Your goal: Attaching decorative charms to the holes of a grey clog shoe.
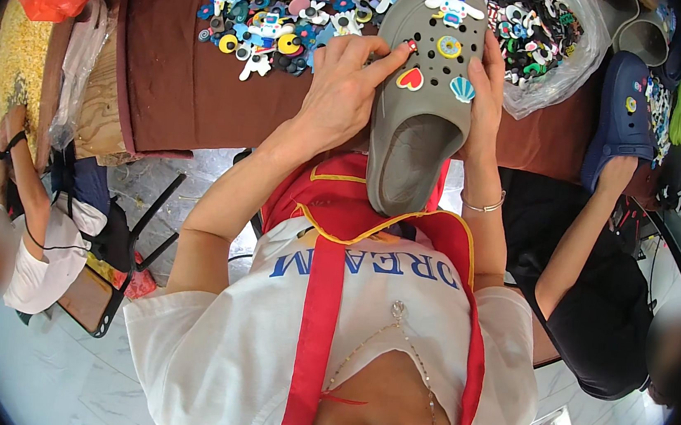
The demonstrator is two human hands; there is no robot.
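pale veined floor (57, 378) | brown-covered table (182, 100) | wooden tabletop (97, 96), left | black-framed chair (87, 300), left

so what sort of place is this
Probably a small workshop: loose charms lie heaped on a brown-covered table, a grey clog bears several more, and a co-worker's hand is at a blue clog with charms too.

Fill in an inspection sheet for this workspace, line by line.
Surface: table covered in brown cloth
Job's things: grey clog with heart charm, shell charm and others; small red piece
Clutter: loose charm pile; clear bag of charms
Hands: left hand fingertip at the small red piece; right hand holding the clog's right side
Cables: thin dark cord at left, type unclear
Surroundings: left co-worker; right co-worker with blue clog
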